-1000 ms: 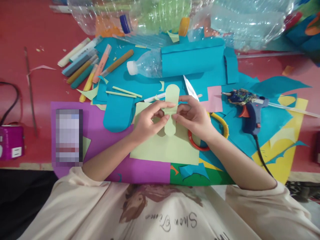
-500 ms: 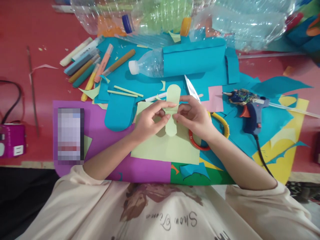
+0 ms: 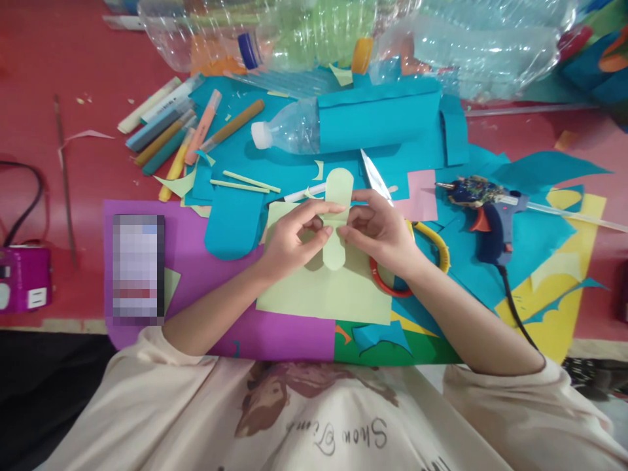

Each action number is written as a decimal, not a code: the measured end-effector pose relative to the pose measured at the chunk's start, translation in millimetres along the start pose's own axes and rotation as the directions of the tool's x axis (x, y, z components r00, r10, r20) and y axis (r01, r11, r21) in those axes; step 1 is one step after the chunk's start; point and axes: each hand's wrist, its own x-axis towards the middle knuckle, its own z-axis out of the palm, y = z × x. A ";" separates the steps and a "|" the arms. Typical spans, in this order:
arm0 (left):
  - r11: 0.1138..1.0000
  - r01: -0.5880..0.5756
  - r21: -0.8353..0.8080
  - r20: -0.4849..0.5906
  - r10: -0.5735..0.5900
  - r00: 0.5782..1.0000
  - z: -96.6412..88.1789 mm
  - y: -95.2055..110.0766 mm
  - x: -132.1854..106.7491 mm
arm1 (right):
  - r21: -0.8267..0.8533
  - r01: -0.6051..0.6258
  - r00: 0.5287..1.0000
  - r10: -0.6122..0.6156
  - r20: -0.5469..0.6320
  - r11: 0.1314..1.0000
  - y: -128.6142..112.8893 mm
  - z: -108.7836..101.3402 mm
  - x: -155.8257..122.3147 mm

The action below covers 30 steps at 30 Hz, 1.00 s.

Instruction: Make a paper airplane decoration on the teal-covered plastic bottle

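Note:
A pale green paper cut-out [image 3: 337,190], long with rounded ends, is held upright over the table by both hands. My left hand [image 3: 292,239] pinches its middle from the left, thumb and forefinger closed on it. From the right, my right hand [image 3: 380,229] pinches the same spot. Under the hands lies a pale green paper sheet [image 3: 326,294] on a purple sheet [image 3: 196,275]. Scissors [image 3: 417,248] with red and yellow handles lie beneath my right wrist.
A blue glue gun [image 3: 483,209] with a black cord lies to the right. A bottle wrapped in blue paper [image 3: 358,121] lies behind the hands. Markers [image 3: 171,131] lie at the back left, a phone [image 3: 138,268] at the left, clear plastic bottles [image 3: 392,33] along the back.
The hands and the cut-out stay in nearly the same place; only the fingers shift slightly on the paper's middle.

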 end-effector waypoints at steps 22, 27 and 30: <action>0.999 -0.016 0.033 0.014 0.015 1.000 -0.3 2.3 0.3 | -0.023 0.007 1.000 -0.006 0.012 1.000 -1.4 0.7 0.2; 0.997 -0.012 0.071 0.022 0.011 1.000 -0.4 2.1 0.4 | -0.041 0.015 1.000 -0.014 0.014 0.999 -0.4 0.2 0.1; 0.996 -0.007 0.085 0.025 0.005 1.000 -0.7 1.7 0.3 | -0.039 0.022 1.000 -0.021 0.015 0.999 0.5 0.2 0.2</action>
